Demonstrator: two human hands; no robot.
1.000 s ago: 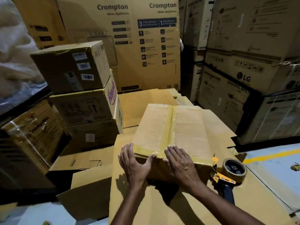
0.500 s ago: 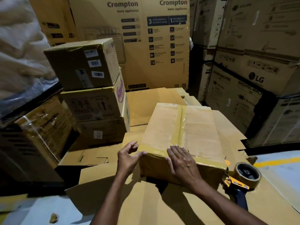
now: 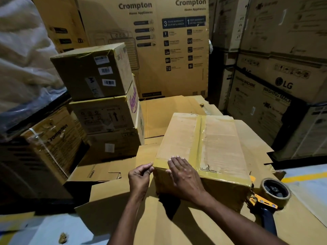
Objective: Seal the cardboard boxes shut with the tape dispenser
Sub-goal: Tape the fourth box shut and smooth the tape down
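Note:
A closed cardboard box lies on flattened cardboard in front of me. Yellowish tape runs down its top seam and along its near top edge. My right hand lies flat on that near edge, fingers straight and pressing the tape. My left hand is at the box's near-left corner, its loosely curled fingertips touching the tape end there. The tape dispenser, with a dark handle and a brown roll, lies on the cardboard against the box's near-right corner; neither hand holds it.
Three smaller boxes are stacked to the left. Large Crompton cartons stand behind and LG cartons to the right. A strapped Crompton box sits far left. Pale floor with a yellow line shows at right.
My left hand slid left off the box's near edge to its left corner and curled its fingers. My right hand also moved left along the taped edge. The camera view shifted slightly.

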